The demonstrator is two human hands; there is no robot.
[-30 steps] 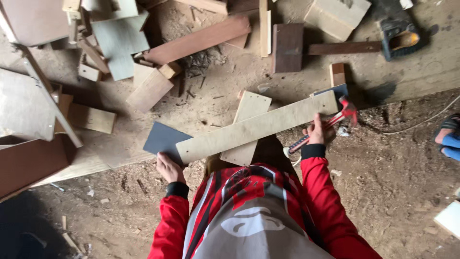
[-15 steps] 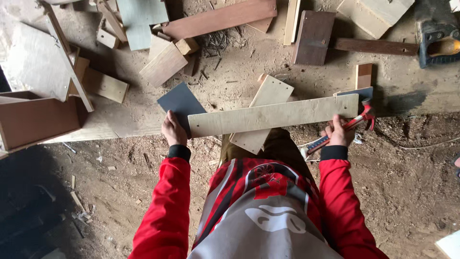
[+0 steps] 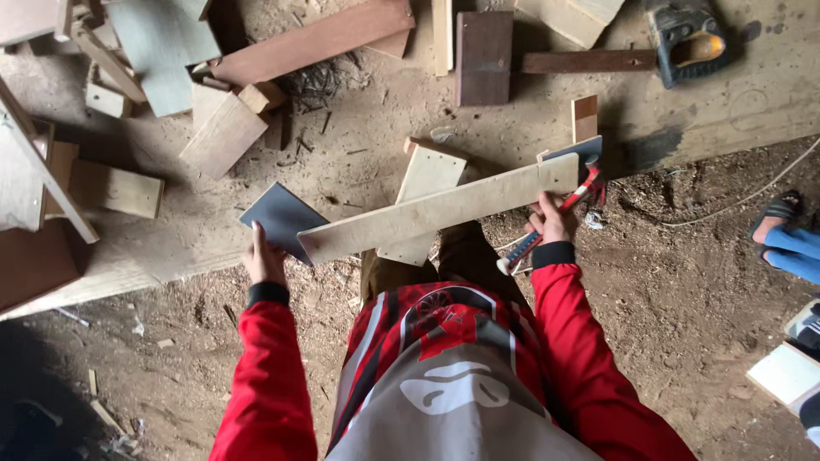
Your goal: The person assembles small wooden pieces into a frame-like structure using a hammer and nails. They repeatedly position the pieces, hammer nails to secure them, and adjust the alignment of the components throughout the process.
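Pale wood, the long plank (image 3: 440, 209) spans both hands: the left hand (image 3: 263, 256) grips its near end beside a dark grey panel (image 3: 282, 220), the right hand (image 3: 551, 224) clasps plank and red-handled hammer (image 3: 555, 218) together. Keeping the plank level over the short board (image 3: 423, 201) beneath seems wise.

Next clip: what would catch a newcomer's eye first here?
A long pale wooden plank held level across the middle, the left hand at its left end by a dark grey square panel, the right hand at the other end beside a red-handled hammer. Above lie scattered wood offcuts, and a power saw at top right.
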